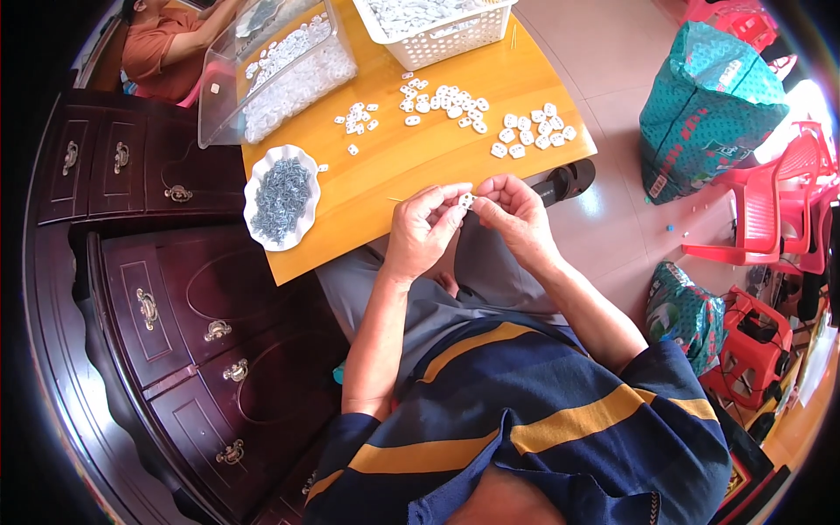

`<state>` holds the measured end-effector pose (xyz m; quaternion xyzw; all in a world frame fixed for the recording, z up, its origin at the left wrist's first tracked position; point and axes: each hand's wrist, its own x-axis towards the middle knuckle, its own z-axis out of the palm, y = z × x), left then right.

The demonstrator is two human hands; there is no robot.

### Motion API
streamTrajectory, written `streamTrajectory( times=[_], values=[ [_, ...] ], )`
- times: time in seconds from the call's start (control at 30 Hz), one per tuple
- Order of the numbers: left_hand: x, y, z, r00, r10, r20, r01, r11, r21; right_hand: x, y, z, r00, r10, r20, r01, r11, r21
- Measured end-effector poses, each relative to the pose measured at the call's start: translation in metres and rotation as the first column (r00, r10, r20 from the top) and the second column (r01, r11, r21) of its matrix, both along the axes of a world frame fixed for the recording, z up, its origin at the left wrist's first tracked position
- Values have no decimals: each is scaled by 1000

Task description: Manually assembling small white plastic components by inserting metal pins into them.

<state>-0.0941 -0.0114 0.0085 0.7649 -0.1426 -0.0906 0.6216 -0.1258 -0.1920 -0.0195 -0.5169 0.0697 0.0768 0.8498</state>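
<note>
Just above the table's near edge, my left hand (420,229) pinches a small white plastic piece (465,200) with dark holes. The fingers of my right hand (518,219) close on the same piece from the other side. Similar white two-holed pieces (452,98) lie in loose groups beyond my hands, and a separate group of white pieces (526,137) sits to the right. To the left, a scalloped white dish (311,214) holds a heap of small grey metal screws (280,199).
A clear bin (219,114) and a white perforated basket (429,58), both full of white pieces, stand on the wooden table (350,214). Dark drawers (131,166) flank the left. Teal bags (704,114) and red plastic chairs (761,210) are on the right. Another person (162,52) sits far left.
</note>
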Motion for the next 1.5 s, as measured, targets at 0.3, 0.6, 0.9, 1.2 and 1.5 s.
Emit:
streamTrajectory(
  times=[0.3,0.6,0.9,1.2,1.5],
  values=[
    [2,1,8,991,-105,76,100,992,76,1,-4,-4,989,75,-128,-79,996,-29],
    [-2,-3,14,990,-87,106,64,977,203,2,-3,-1,964,108,-244,-100,994,46],
    [-6,-19,4,861,-82,502,-172,883,438,0,-1,-8,976,82,-200,-64,993,95],
    [-6,-17,3,894,-68,443,-134,902,410,2,-6,0,924,186,-334,-102,962,254],
    [-7,-16,5,893,-112,437,-108,888,448,-2,-4,-4,916,218,-336,-108,942,316]
  ],
)
